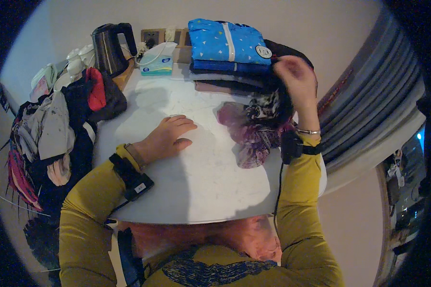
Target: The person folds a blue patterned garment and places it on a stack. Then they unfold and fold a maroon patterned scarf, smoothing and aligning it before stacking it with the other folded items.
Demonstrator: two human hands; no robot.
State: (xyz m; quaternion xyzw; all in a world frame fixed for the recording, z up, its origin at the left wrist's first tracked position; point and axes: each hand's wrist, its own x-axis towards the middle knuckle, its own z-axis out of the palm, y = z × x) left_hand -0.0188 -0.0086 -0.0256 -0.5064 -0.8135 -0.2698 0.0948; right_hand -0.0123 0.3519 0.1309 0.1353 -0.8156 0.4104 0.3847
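My left hand (166, 137) lies over the white table (210, 182) with its fingers stretched out, holding nothing. At the far right my right hand (299, 81) is raised beside a stack of folded clothes, its fingers smeared by motion; whether they hold anything cannot be made out. On top of that stack sits a bright blue folded garment (227, 42) with a white zip and small light shapes. Darker blue, grey and pinkish folded cloth (225, 86) lies beneath. Below my right hand, a crumpled purple and black patterned sheer cloth (254, 136) spreads over the table.
A dark kettle (109, 50) and a tissue pack (157, 66) stand at the back left. Clothes in a heap (57, 124) crowd the left side. A grey curtain (368, 105) hangs at the right. Cabled black boxes are strapped to both my wrists.
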